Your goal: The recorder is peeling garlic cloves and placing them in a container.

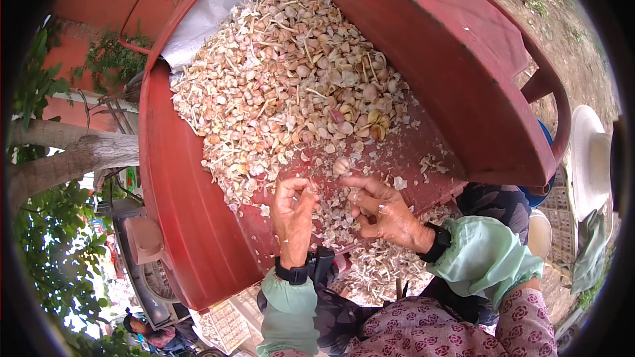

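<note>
A large heap of garlic cloves [278, 74], mixed with dry stems and skins, fills the far part of a red metal cart bed [193, 198]. Over the bed's near edge are my hands, each with a black band at the wrist and a pale green sleeve cover. My left hand [295, 215] has its thumb and fingertips close together; whether something small is between them cannot be told. My right hand [382, 213] has its index finger stretched out and the other fingers bent, close to a whole garlic bulb [341, 165] lying just beyond it. Loose papery skins lie around both hands.
High red side walls [421, 54] bound the bed. A white sheet [218, 15] lies at its far left corner. Below the near edge is a pile of skins and stems [384, 267]. At right are a white hat [590, 158] and a crate; another person [158, 332] is at lower left.
</note>
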### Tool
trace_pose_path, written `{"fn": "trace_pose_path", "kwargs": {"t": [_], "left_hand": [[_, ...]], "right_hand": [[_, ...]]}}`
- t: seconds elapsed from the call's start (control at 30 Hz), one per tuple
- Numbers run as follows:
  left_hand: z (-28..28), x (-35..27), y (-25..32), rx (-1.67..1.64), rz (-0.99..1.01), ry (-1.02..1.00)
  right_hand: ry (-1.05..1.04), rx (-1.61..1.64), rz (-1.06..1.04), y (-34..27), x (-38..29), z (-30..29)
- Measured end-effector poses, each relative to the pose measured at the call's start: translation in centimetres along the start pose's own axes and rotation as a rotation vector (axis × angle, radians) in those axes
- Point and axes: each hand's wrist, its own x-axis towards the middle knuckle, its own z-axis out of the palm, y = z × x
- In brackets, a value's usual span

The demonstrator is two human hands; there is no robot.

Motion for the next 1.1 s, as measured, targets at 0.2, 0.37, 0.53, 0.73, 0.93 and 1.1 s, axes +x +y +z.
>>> {"fn": "trace_pose_path", "kwargs": {"t": [0.2, 0.37, 0.53, 0.73, 0.93, 1.1], "left_hand": [[-0.5, -0.1, -1.2, 0.214, 0.092, 0.024], [2.0, 1.9, -2.8, 0.708, 0.324, -0.044], [5.0, 3.3, -4.3, 1.070, 0.446, -0.095], [4.2, 2.6, -3.5, 0.434, 0.116, -0.153], [2.5, -2.6, 2.2, -0.162, -0.002, -0.227], [1.6, -5.8, 3.8, -0.192, 0.090, -0.144]], "right_hand": [[0.097, 0.149, -0.003, 0.1, 0.6, -0.2], [0.230, 0.022, -0.090, 0.4, 0.5, -2.1], [0.226, 0.014, -0.104, -0.5, 0.4, -2.4], [0.250, 0.107, -0.058, -0.3, 0.4, -2.4], [0.096, 0.176, 0.098, -2.4, -1.2, 1.1], [-0.148, -0.545, -0.502, -2.2, -2.4, 2.2]]}}
